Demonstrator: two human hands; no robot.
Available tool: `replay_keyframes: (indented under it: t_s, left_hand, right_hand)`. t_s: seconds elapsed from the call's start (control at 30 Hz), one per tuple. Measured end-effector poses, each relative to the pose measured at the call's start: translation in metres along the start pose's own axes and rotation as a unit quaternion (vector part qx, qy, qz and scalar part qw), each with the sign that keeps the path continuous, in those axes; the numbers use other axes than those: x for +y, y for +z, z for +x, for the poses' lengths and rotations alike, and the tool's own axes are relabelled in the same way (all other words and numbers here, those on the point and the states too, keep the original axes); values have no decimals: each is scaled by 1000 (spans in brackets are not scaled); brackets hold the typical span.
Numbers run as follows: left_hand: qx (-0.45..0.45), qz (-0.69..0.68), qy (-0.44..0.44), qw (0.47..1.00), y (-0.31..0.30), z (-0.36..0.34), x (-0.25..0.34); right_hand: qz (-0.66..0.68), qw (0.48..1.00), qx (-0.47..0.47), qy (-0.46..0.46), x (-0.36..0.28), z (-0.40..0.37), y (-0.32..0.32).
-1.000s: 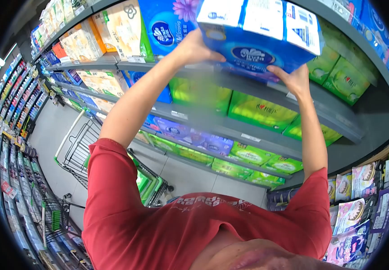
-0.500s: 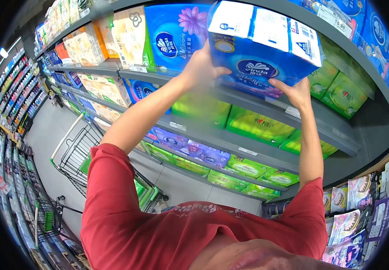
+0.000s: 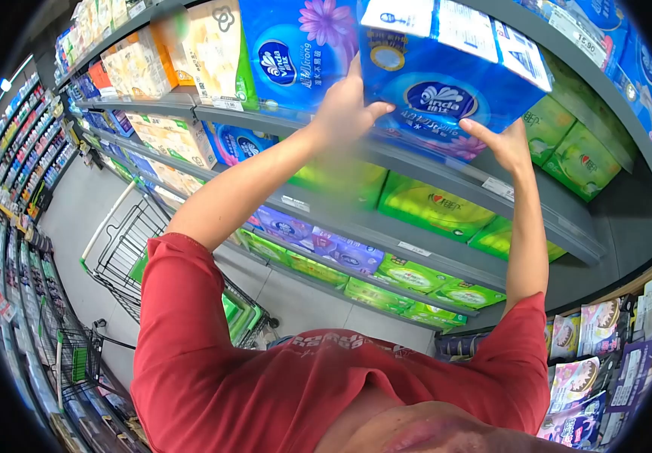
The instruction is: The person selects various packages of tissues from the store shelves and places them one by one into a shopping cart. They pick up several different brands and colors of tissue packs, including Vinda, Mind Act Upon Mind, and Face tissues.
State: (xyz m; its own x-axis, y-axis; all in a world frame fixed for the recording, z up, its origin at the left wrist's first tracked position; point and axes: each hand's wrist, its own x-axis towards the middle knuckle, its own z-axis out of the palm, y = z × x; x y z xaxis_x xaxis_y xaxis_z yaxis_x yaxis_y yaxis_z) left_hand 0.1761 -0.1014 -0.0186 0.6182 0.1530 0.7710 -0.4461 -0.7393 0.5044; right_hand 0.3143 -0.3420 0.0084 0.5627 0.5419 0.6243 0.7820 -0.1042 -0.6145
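A blue Vinda tissue pack (image 3: 446,72) with white panels on its upper side is held between my two hands at the shelf. My left hand (image 3: 347,109) grips its left end, thumb on the front face. At the lower right corner, my right hand (image 3: 501,143) holds it with the thumb on the front; the other fingers are mostly hidden. Close to my left hand stands another blue tissue pack (image 3: 295,64) with a purple flower. Green tissue packs (image 3: 579,155) are to the right, behind the held pack.
Lower shelves carry green packs (image 3: 435,208) and purple packs (image 3: 345,249). A shopping cart (image 3: 126,249) stands on the floor at left, and a second cart (image 3: 77,359) is nearer. Bagged goods (image 3: 579,381) hang at right. The grey shelf edge (image 3: 560,230) runs below my hands.
The held tissue pack has moved slightly up and to the right in view, with both hands still on it. My view has shifted a little.
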Motion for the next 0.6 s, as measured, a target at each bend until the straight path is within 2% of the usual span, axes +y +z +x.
replay_keyframes:
  t_s: [0.07,0.1,0.17,0.2,0.23,0.27,0.3,0.37,0.43,0.5,0.6]
  left_hand:
    - [-23,-1,-34,999,-2,15,-1]
    - [-45,-5,-66,997,-2,25,-3]
    - [-35,3,-67,997,13,34,-19]
    - [-8,26,-100,995,16,32,-6]
    - [19,48,-135,989,18,29,1]
    - [68,26,-67,995,26,20,-8]
    - [66,26,-73,995,31,12,-12]
    - [159,100,94,978,40,-2,-19]
    - [131,82,88,984,37,-14,-8]
    - [93,173,75,978,37,-23,-3]
    - [79,146,66,984,42,-22,-18]
  right_hand:
    - [85,995,-41,11,4,13,0]
    - [86,995,-34,44,14,24,0]
    - [78,993,-60,71,15,34,0]
    - [79,992,-64,71,17,34,4]
    - [94,993,-27,60,20,32,8]
    - [109,993,8,52,24,28,12]
    - [111,992,5,57,27,25,15]
    - [84,992,55,78,31,18,18]
    - [99,988,74,90,22,3,25]
    - [-30,995,86,50,26,-9,33]
    - [-25,991,109,67,36,-12,44]
